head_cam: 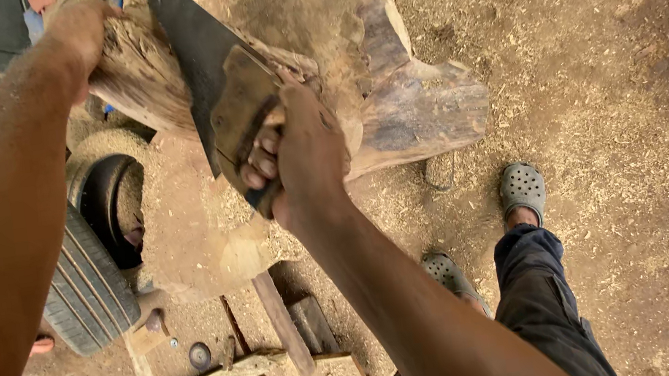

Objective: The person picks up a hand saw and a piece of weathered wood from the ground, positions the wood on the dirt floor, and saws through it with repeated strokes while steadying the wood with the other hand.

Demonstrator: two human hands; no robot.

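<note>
Up on a big, rough wooden log point(393, 113), the right hand point(305, 153) is wrapped tight around the wooden handle of a hand saw point(210, 76), and the dark blade points up and lies against the wood. Over at the top left, the left hand point(81, 32) presses down on the log's splintery end, fingers curled over it. Down below lie an old tyre point(87, 286), some wooden planks point(283, 326) and sawdust on the ground point(612, 94).
</note>
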